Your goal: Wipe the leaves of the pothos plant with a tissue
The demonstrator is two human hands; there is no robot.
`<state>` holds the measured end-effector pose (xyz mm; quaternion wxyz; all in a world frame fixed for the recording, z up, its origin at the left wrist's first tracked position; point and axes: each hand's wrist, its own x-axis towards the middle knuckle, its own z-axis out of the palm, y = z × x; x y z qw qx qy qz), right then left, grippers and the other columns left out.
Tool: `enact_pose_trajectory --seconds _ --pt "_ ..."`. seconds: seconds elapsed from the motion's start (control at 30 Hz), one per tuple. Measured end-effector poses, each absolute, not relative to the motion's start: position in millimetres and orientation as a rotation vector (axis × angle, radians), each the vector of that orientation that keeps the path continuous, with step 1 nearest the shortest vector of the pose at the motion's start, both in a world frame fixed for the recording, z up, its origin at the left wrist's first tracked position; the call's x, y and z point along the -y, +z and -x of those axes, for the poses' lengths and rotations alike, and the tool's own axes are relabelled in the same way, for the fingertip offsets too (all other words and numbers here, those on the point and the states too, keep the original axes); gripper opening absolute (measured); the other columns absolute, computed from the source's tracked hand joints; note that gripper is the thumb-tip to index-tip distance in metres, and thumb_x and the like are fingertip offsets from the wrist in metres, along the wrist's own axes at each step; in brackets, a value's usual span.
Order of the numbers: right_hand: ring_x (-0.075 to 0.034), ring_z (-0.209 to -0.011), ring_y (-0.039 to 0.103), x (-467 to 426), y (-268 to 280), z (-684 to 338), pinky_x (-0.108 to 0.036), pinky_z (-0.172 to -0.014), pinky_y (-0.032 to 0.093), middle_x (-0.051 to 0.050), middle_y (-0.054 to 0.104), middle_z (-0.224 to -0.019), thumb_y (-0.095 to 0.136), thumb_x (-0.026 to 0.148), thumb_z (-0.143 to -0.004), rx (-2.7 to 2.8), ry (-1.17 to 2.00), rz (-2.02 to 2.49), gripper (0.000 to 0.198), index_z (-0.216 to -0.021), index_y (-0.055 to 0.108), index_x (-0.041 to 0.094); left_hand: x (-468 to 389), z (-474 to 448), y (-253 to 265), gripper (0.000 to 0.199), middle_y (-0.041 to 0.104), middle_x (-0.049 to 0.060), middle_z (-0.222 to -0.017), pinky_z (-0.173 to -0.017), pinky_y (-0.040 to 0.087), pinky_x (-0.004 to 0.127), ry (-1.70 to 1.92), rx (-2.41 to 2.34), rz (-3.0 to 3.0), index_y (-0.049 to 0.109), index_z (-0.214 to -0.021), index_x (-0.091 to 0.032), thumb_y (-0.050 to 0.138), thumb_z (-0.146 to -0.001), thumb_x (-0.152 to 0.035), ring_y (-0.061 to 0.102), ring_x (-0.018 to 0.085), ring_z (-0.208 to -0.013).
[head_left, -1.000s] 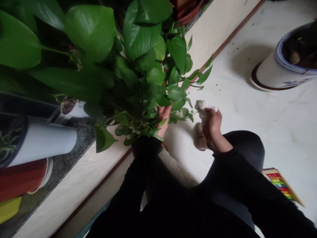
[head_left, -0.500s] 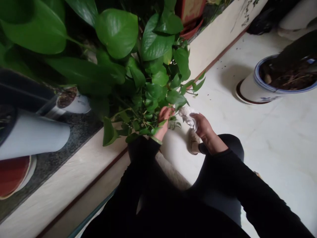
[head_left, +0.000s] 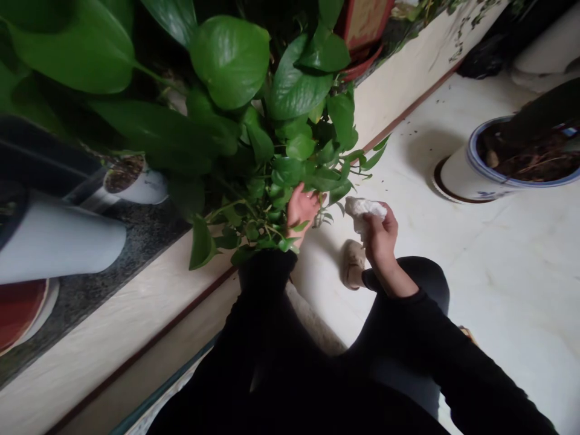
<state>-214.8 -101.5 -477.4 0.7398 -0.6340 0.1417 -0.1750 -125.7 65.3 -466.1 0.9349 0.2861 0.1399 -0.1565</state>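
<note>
A leafy green pothos plant (head_left: 290,148) hangs over the ledge, its smaller leaves trailing down in front of me. Among those lower vines is my left hand (head_left: 302,210), palm turned up and fingers apart. Leaves partly cover its fingertips and wrist, and I see nothing held in it. My right hand (head_left: 383,238) is closed around a crumpled white tissue (head_left: 362,208), held just right of the vines and apart from the leaves.
On the dark stone ledge (head_left: 149,226) at left stand a small white pot (head_left: 147,184), a tall pale pot (head_left: 67,241) and a red-brown saucer (head_left: 22,311). A red pot (head_left: 365,30) stands at the back. A blue-rimmed white planter (head_left: 471,166) sits on the floor at right.
My left hand has turned palm up and its fingers have spread. My right hand has drawn the tissue a little to the right, away from the leaves, and tilted upright.
</note>
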Motion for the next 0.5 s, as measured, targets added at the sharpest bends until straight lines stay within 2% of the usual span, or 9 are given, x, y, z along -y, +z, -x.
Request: enact_pose_trajectory --seconds 0.07,0.13,0.2,0.23,0.3,0.4,0.5 --pt "-0.014 -0.062 0.058 97.0 -463.7 206.5 -0.027 -0.056 0.048 0.002 0.07 -0.08 0.061 0.029 -0.089 -0.153 -0.446 1.548 0.015 -0.101 0.07 0.025 -68.0 123.1 -467.0 0.042 0.077 0.011 -0.099 -0.118 0.048 0.049 -0.382 -0.211 -0.494 0.072 -0.108 -0.018 0.039 -0.111 -0.044 0.069 0.026 -0.12" --pt "-0.021 -0.086 0.072 88.8 -451.0 191.6 -0.035 -0.072 0.058 -0.004 0.08 -0.105 0.057 0.025 -0.094 0.049 -0.546 1.74 0.024 -0.111 0.075 0.025 -67.7 121.2 -467.7 0.045 0.078 0.012 -0.099 -0.117 0.048 0.049 -0.408 -0.185 -0.466 0.073 -0.11 -0.018 0.04 -0.111 -0.048 0.069 0.026 -0.118" --pt "-0.027 -0.113 0.073 78.1 -442.2 171.3 -0.045 -0.093 0.06 -0.008 0.08 -0.126 0.054 0.02 -0.097 0.246 -0.618 1.957 0.032 -0.118 0.077 0.025 -64.3 119.6 -466.0 0.045 0.079 0.012 -0.099 -0.116 0.05 0.047 -0.401 -0.219 -0.478 0.073 -0.109 -0.018 0.04 -0.111 -0.049 0.069 0.025 -0.114" --pt "-0.029 -0.121 0.072 72.6 -439.8 160.1 -0.049 -0.1 0.058 -0.008 0.079 -0.132 0.052 0.018 -0.099 0.328 -0.622 2.066 0.035 -0.122 0.077 0.025 -61.7 118.9 -464.1 0.045 0.079 0.012 -0.1 -0.115 0.05 0.045 -0.387 -0.244 -0.488 0.073 -0.109 -0.018 0.039 -0.111 -0.048 0.069 0.025 -0.113" --pt "-0.03 -0.121 0.071 62.7 -439.4 138.4 -0.051 -0.103 0.058 -0.009 0.079 -0.135 0.048 0.016 -0.103 0.453 -0.575 2.263 0.04 -0.129 0.077 0.024 -56.6 118.1 -458.9 0.045 0.078 0.012 -0.103 -0.113 0.051 0.042 -0.345 -0.279 -0.496 0.072 -0.108 -0.017 0.036 -0.112 -0.044 0.069 0.024 -0.116" --pt "-0.03 -0.11 0.07 55.1 -448.4 116.2 -0.048 -0.099 0.06 -0.012 0.08 -0.129 0.047 0.016 -0.106 0.587 -0.456 2.49 0.043 -0.137 0.075 0.02 -53.0 118.1 -453.6 0.043 0.077 0.012 -0.109 -0.112 0.052 0.04 -0.353 -0.305 -0.495 0.071 -0.11 -0.016 0.036 -0.113 -0.04 0.067 0.023 -0.127" --pt "-0.031 -0.111 0.068 59.9 -465.2 116.6 -0.047 -0.101 0.059 -0.014 0.077 -0.139 0.047 0.013 -0.105 0.619 -0.412 2.61 0.047 -0.144 0.072 0.016 -55.1 118.9 -456.8 0.044 0.077 0.013 -0.113 -0.117 0.051 0.043 -0.435 -0.321 -0.516 0.07 -0.106 -0.016 0.037 -0.112 -0.043 0.065 0.025 -0.135"
